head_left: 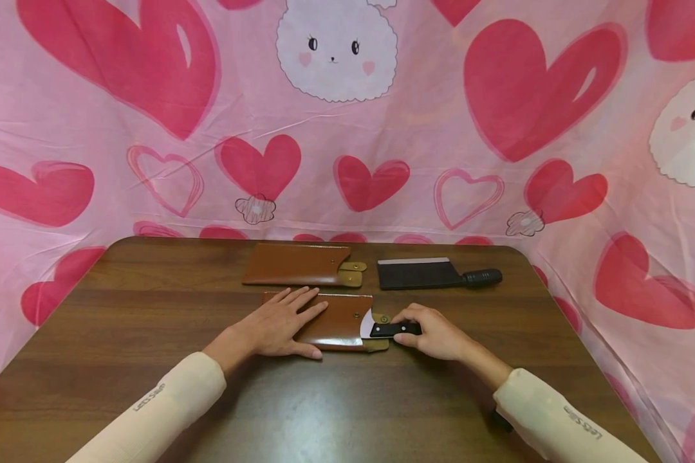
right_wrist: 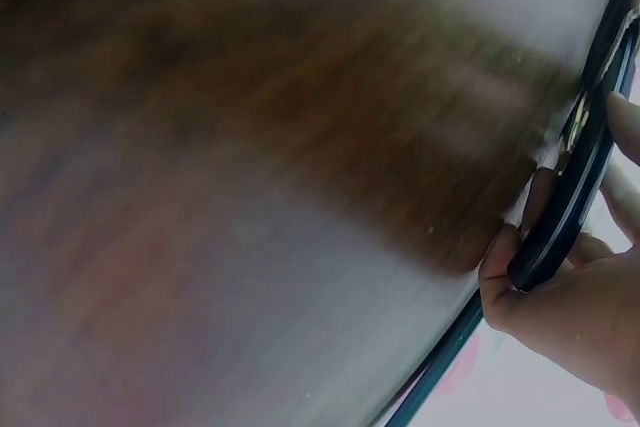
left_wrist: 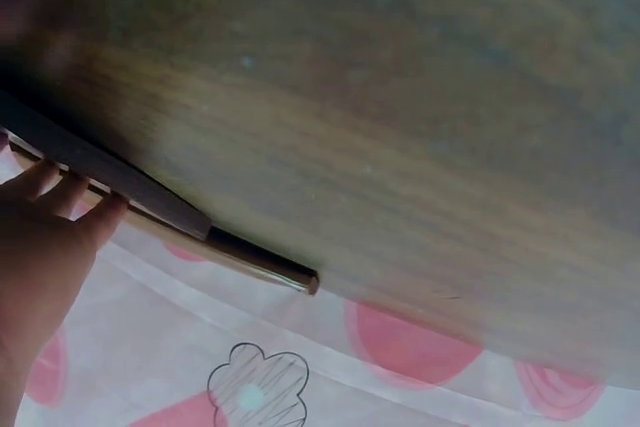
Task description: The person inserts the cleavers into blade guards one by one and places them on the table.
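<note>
My left hand (head_left: 280, 325) lies with its fingers spread out straight on a brown leather knife sheath (head_left: 338, 316) in the middle of the table. A kitchen knife (head_left: 382, 330) sits in that sheath, with most of its blade hidden inside and a strip of pale metal showing at the mouth. My right hand (head_left: 437, 334) pinches the knife's black riveted handle (right_wrist: 570, 207) between thumb and fingers. Beside the handle, the sheath's tan snap straps (head_left: 378, 345) hang unfastened. From the left wrist, my fingertips (left_wrist: 108, 209) show on top of the sheath, which is seen edge-on.
Behind the worked sheath lies a second brown leather sheath (head_left: 295, 263), its straps undone. To its right is a black cleaver (head_left: 418, 275), handle pointing right. Part of a small dark object (head_left: 501, 421) shows beside my right sleeve. A pink heart-print cloth (head_left: 382, 128) surrounds the wooden table (head_left: 150, 302).
</note>
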Demonstrator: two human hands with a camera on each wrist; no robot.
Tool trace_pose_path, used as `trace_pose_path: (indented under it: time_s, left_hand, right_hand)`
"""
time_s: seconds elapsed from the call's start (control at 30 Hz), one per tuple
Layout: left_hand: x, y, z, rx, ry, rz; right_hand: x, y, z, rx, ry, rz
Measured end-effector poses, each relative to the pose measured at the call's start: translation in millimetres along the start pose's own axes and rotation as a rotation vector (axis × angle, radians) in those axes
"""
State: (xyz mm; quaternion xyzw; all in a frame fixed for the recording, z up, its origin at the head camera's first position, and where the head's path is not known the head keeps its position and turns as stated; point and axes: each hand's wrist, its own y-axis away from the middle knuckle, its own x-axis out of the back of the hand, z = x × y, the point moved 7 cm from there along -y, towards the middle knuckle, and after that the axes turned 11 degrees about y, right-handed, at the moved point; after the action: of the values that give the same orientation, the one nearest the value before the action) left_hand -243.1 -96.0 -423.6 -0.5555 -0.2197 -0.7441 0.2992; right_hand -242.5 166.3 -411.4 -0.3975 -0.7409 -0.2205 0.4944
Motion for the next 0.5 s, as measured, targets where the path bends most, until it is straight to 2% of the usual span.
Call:
trace_pose_path:
  time_s: [0.23, 0.5]
  left_hand:
    - [1.3, 1.4, -1.3, 0.036, 0.03, -0.029]
    - [5.3, 2.9, -7.7, 0.05, 0.049, -0.024]
  right_hand:
    - [0.5, -1.1, -0.4, 0.02, 0.02, -0.017]
    - [3.3, -1.4, 2.3, -0.014, -0.007, -0.031]
